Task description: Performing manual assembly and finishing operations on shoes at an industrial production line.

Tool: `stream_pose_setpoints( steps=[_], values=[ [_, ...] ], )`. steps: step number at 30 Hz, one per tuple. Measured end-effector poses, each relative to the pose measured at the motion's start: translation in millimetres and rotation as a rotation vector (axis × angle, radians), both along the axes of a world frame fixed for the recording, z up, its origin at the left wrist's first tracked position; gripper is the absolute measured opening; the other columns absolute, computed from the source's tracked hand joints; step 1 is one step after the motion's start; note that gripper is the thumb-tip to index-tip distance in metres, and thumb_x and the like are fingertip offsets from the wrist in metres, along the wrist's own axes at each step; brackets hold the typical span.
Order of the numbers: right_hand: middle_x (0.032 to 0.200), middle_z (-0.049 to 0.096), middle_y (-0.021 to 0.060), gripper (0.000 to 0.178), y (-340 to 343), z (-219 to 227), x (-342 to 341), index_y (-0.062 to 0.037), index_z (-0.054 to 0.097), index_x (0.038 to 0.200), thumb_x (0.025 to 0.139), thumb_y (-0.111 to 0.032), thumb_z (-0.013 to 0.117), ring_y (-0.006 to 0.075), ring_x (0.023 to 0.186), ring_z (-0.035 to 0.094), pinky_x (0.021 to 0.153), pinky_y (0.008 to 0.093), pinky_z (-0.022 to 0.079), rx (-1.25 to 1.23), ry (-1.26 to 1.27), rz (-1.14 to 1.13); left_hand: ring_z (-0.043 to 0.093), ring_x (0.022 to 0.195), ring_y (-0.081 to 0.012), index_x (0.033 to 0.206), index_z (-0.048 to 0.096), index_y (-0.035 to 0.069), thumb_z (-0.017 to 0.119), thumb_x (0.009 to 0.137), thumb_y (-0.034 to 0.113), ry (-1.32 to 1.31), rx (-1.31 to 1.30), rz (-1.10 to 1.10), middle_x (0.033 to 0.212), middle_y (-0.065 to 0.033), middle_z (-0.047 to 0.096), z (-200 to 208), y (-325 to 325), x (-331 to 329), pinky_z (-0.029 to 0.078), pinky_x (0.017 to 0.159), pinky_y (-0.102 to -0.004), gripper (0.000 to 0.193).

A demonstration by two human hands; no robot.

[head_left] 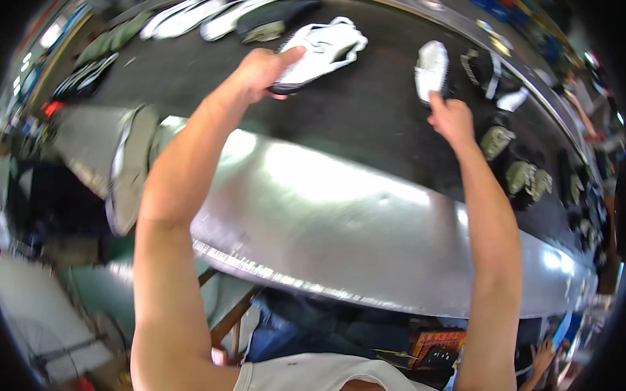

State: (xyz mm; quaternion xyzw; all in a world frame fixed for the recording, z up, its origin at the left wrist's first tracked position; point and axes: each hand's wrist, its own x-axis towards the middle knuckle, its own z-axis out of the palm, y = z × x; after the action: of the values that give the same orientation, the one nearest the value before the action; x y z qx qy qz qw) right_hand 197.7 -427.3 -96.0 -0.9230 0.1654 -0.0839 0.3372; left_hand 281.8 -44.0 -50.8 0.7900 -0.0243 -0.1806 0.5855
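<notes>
My left hand (265,71) is closed on a white shoe (325,50) with a dark lower edge and loops at its far end; the thumb lies on top and the fingers go beneath. Off to the right, my right hand (453,120) pinches the near end of another white shoe (431,67), seen as a narrow oval. Both arms are stretched forward over a dark belt-like surface (343,124), with the two shoes just above or on it; I cannot tell which.
White shoe pieces (188,17) and a dark shoe (278,16) line the far left. Black-and-olive shoes (527,179) sit at right. A shiny metal ledge (312,216) runs along my side, with a grey-beige piece (131,172) at its left. Another person's hand (543,356) shows lower right.
</notes>
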Motion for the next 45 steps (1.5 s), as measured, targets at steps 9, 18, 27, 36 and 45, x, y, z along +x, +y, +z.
stream_pose_setpoints(
  steps=[9, 18, 27, 36, 45],
  values=[
    [0.059, 0.064, 0.0211, 0.062, 180.8, 55.2, -204.5, 0.0048, 0.067, 0.067, 0.092, -0.052, 0.061, 0.0348, 0.054, 0.065, 0.057, 0.0439, 0.052, 0.012, -0.082, 0.412, 0.071, 0.079, -0.0396, 0.113, 0.065, -0.009, 0.072, 0.087, 0.05, -0.399, 0.748, 0.363, 0.077, -0.0228, 0.07, 8.1, 135.8, -279.5, 0.054, 0.074, -0.0467, 0.065],
    [0.066, 0.065, 0.0165, 0.043, 232.8, 0.1, -350.3, -0.005, 0.062, 0.077, 0.096, -0.044, 0.061, 0.0392, 0.065, 0.066, 0.062, 0.0487, 0.051, -0.051, -0.155, 0.658, 0.05, 0.132, -0.0441, 0.13, 0.058, -0.008, 0.074, 0.085, 0.05, -0.942, 1.256, 0.798, 0.139, -0.0321, 0.052, -14.1, 262.5, -258.1, 0.042, 0.107, -0.0507, 0.076],
    [0.095, 0.065, 0.0196, 0.048, 160.1, -88.0, -674.5, -0.0032, 0.06, 0.103, 0.084, -0.044, 0.076, 0.04, 0.082, 0.066, 0.076, 0.0463, 0.054, -0.234, 0.348, 0.62, 0.07, 0.098, -0.0226, 0.106, 0.067, -0.016, 0.07, 0.092, 0.043, -0.337, 0.121, 0.681, 0.102, -0.0156, 0.072, -33.3, 323.3, -282.4, 0.053, 0.083, -0.0364, 0.061],
    [0.091, 0.061, 0.004, 0.051, 134.5, -80.0, -690.4, -0.0073, 0.055, 0.118, 0.077, -0.021, 0.083, 0.0139, 0.077, 0.059, 0.069, 0.03, 0.05, 0.652, 0.811, 0.265, 0.061, 0.12, -0.0264, 0.144, 0.041, -0.001, 0.072, 0.09, 0.009, -0.264, -0.469, 0.009, 0.135, -0.0136, 0.059, -68.2, 242.1, -550.5, 0.047, 0.106, -0.042, 0.063],
    [0.093, 0.061, 0.0061, 0.028, 96.8, -85.1, -638.1, -0.0089, 0.054, 0.11, 0.083, -0.004, 0.054, 0.0158, 0.067, 0.059, 0.055, 0.0298, 0.048, 1.224, 0.12, -0.032, 0.052, 0.133, -0.032, 0.152, 0.032, -0.005, 0.058, 0.101, 0.043, 0.103, 0.074, -0.321, 0.144, -0.0267, 0.051, -177.5, 3.0, -634.8, 0.042, 0.111, -0.0375, 0.075]
  ],
)
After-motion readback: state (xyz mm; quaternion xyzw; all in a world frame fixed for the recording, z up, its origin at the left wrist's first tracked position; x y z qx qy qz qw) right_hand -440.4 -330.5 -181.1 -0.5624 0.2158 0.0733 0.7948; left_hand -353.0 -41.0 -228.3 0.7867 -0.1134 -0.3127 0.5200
